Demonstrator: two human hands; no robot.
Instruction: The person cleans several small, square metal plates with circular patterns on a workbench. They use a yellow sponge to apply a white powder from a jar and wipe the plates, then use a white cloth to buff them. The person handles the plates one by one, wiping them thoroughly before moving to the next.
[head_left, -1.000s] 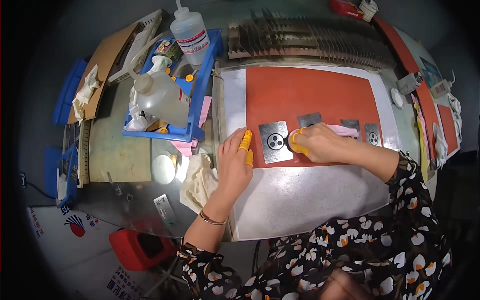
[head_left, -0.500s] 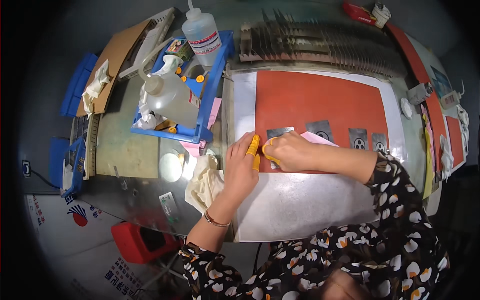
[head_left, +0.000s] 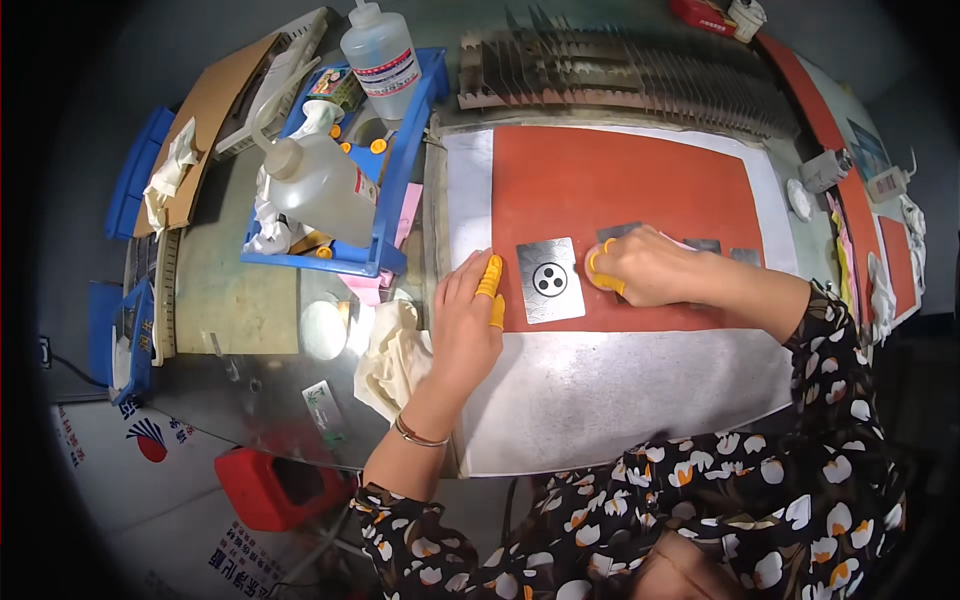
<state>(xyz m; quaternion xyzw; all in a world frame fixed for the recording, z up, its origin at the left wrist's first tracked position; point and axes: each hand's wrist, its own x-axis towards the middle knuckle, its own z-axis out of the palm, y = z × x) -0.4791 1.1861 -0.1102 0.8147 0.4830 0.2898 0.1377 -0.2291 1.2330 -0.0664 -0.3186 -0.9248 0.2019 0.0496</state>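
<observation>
My left hand (head_left: pixel 468 300) rests with fingers stretched out, on the left edge of the red mat (head_left: pixel 620 180). Yellow finger cots cover some fingertips of both hands. Just right of it lies a silvery metal plate (head_left: pixel 551 310) with a dark round mark holding three pale dots. My right hand (head_left: pixel 645 265) is closed over a second metal plate (head_left: pixel 615 231), mostly hidden beneath it. A sliver of pink cloth (head_left: pixel 676 243) shows behind that hand, which seems to grip it. Farther right, more metal plates (head_left: pixel 745 256) lie partly behind my forearm.
A blue tray (head_left: pixel 385 235) at left holds squeeze bottles (head_left: pixel 325 190) and orange-capped containers. A cream cloth (head_left: pixel 390 360) lies beside my left wrist. Thin plates stand in a rack (head_left: pixel 620 70) at the back. A red jerrycan (head_left: pixel 275 490) sits below the table's front left.
My right hand has moved right, off the first metal plate and onto the second, uncovering the first. My left hand stays at the mat's edge. The whole view has shifted slightly.
</observation>
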